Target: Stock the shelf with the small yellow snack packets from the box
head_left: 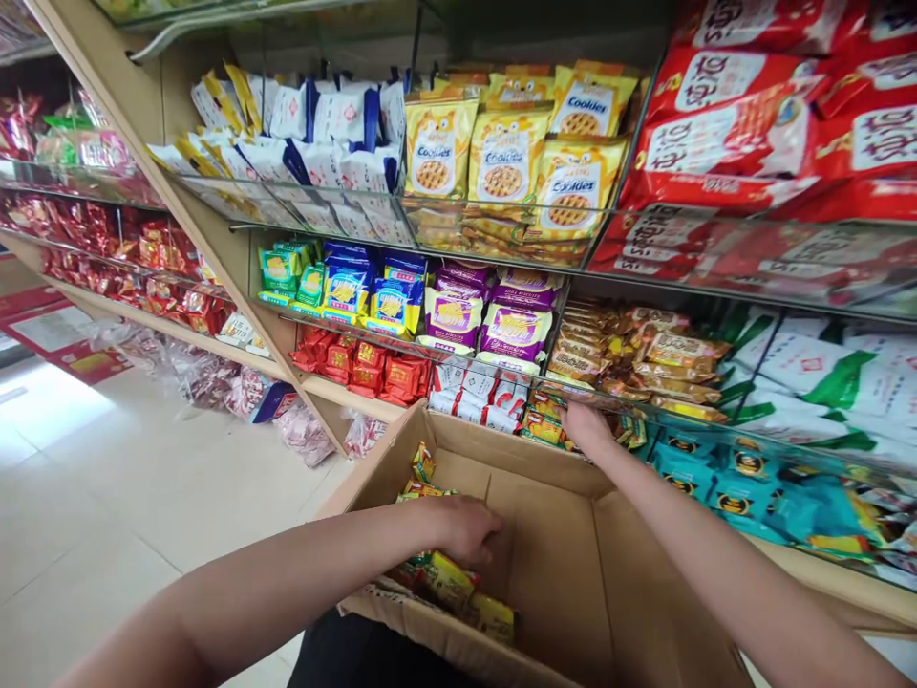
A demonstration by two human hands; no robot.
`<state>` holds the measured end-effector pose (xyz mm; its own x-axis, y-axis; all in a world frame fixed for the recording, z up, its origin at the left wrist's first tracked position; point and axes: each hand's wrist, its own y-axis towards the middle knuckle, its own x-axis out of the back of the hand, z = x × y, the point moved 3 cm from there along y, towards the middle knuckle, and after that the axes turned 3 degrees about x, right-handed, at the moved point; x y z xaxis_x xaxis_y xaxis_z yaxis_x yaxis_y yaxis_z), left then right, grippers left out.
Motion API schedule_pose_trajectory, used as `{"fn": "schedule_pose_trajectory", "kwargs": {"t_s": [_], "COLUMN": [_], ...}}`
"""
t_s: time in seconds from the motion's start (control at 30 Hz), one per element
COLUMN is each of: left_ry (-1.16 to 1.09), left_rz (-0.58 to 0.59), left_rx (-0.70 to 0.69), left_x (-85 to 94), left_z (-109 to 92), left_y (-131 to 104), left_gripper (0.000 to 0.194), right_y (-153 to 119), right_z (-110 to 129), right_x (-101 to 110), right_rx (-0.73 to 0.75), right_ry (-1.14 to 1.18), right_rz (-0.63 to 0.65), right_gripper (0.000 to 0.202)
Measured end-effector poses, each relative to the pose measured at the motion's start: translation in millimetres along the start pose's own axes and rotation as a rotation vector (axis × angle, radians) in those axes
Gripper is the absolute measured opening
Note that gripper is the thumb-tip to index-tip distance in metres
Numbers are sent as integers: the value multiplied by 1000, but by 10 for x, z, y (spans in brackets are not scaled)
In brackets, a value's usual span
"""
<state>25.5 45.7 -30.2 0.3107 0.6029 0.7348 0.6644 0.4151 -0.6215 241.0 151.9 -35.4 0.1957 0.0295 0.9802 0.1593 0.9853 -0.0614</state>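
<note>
My left hand [462, 528] is curled over yellow snack packets [448, 578] in the near cardboard box [551, 564]; grip unclear. Right hand [586, 427] at the far shelf bin [645, 406], fingers hidden. I judge the packets light, crinkly, slippery; pinch edges.

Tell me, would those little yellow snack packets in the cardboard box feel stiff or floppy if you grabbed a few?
Probably floppy and crinkly: the yellow snack packets look like thin glossy film. Likely light, since they lie loosely heaped in the cardboard box. The shiny wrap may be a bit slippery under the left hand.
</note>
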Motion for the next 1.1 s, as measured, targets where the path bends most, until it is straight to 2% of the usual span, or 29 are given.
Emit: {"fn": "schedule_pose_trajectory", "kwargs": {"t_s": [0.07, 0.13, 0.23, 0.3, 0.37, 0.43, 0.53, 0.6, 0.67, 0.7, 0.8, 0.87, 0.97, 1.1], "left_ry": [19, 29, 30, 28, 13, -58, -361, -684, -1031, -1186, -1523, -1662, -1832, -1977], "left_rz": [-96, -114, -64, -81, -90, -85, -203, -318, -388, -389, -328, -308, -345, -413], "left_rx": [81, 147, 157, 168, 181, 161, 133, 118, 45, -12, -171, -216, -194, -118], "left_x": [13, -38, -157, -204, -231, -243, -198, -145, -89, -62, 12, 44, 62, 58], "left_z": [64, 128, 192, 229, 273, 319, 392, 420, 396, 363, 242, 196, 211, 274], "left_y": [85, 147, 198, 216, 233, 259, 298, 311, 306, 296, 232, 177, 128, 134], "left_gripper": [46, 48, 49, 51, 52, 44, 31, 30, 34, 37, 43, 45, 49, 46], "right_y": [-26, -131, -466, -766, -1044, -1230, -1313, -1307, -1293, -1284, -1242, -1215, -1196, -1201], "right_z": [-12, -32, -13, 67, 184, 293, 373, 386, 411, 427, 450, 429, 374, 311], "right_x": [31, 71, 143, 168, 148, 76, -118, -244, -304, -306, -246, -204, -171, -147], "right_rx": [15, 85, 289, 467, 626, 697, 582, 443, 369, 350, 257, 138, -8, -80], "right_ry": [-13, -35, -62, -41, 33, 156, 422, 621, 823, 924, 1168, 1278, 1416, 1539], "right_rz": [11, -20, -169, -245, -231, -129, 175, 379, 507, 546, 566, 554, 535, 452], "right_gripper": [36, 39, 34, 25, 20, 17, 18, 35, 53, 55, 40, 35, 35, 35]}}
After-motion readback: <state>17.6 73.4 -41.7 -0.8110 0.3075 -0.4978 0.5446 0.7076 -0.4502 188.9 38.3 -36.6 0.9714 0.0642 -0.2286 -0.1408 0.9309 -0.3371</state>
